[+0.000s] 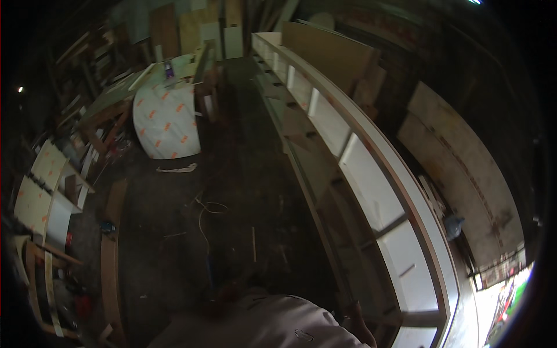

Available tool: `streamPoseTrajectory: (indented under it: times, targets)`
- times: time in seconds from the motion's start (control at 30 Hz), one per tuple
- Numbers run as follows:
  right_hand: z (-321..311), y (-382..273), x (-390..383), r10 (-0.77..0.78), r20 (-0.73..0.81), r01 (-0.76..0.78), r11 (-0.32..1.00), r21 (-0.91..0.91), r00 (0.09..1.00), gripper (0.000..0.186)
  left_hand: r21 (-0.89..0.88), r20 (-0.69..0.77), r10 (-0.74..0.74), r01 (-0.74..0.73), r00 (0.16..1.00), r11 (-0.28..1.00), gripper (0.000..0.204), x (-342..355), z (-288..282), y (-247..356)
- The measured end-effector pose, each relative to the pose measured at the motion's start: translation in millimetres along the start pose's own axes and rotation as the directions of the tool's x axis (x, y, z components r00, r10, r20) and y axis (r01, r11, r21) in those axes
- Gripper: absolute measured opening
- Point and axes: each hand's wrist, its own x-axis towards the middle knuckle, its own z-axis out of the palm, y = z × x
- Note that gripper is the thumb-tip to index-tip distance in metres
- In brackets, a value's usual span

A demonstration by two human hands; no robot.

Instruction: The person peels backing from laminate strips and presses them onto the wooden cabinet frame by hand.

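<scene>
A long white cabinet frame [386, 243] with brown edges and several compartments runs along my right side, from close by to the far wall. My right hand [358, 325] is low in the picture, beside the cabinet's near front edge; its fingers are too dark to make out, and whether it touches the edge is unclear. My pale shirt [272, 325] fills the bottom middle. A dim, blurred reddish shape lies just above the shirt, too unclear to name. I cannot pick out my left hand.
A workbench [110, 104] carries a hanging white sheet [167, 124] with orange marks. A long board [113, 249] and a thin cable [203, 223] lie on the dark floor. Small cabinet parts [55, 200] stand left. Large panels [458, 162] lean at right.
</scene>
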Motion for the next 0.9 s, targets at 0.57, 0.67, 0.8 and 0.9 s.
streamPoseTrajectory:
  times: [0.57, 0.67, 0.8, 0.9]
  targets:
    - [-339, -101, 217, 0.016, 0.438, -0.393, 0.471, 0.79, 0.899, 0.016, -0.128, -0.198, -0.062, 0.036, 0.978, 0.991, 0.058, 149, -205, -75]
    - [-363, -80, 235, -0.215, 0.214, -0.045, 0.599, 0.8, 0.953, 0.016, -0.092, -0.214, -0.15, 0.132, 0.965, 0.987, 0.058, 176, -212, -53]
    - [-386, -46, 351, -0.359, 0.057, 0.177, 0.586, 0.791, 0.932, 0.017, -0.412, 0.006, -0.453, 0.415, 0.891, 0.811, 0.062, 164, -230, 13]
    - [-465, -76, 466, -0.365, 0.026, 0.261, 0.71, 0.654, 0.931, 0.021, -0.521, 0.132, -0.474, 0.468, 0.87, 0.714, 0.061, 165, -272, 49]
